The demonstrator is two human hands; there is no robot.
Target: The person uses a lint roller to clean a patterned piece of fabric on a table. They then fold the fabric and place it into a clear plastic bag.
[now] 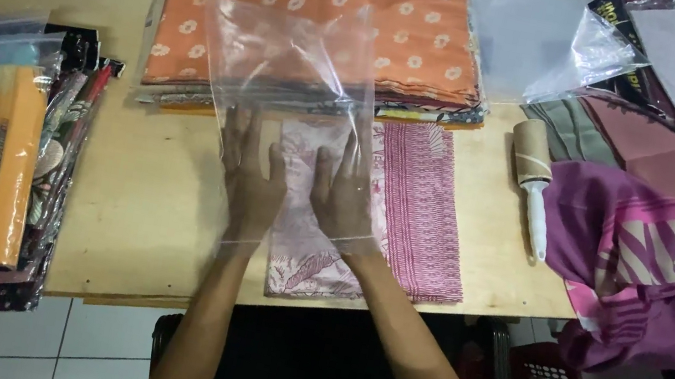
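Lying flat with fingers spread, the left hand and the right hand are both inside a clear plastic bag on the wooden table. Under the bag lies a folded pink patterned cloth; an orange flowered cloth is behind, a lint roller to the right.

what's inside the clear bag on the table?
Both hands, left and right, are inside the clear bag, fingers spread. No cloth is in it. The folded pink cloth lies under it; the bag's far end overlaps the orange cloth stack.
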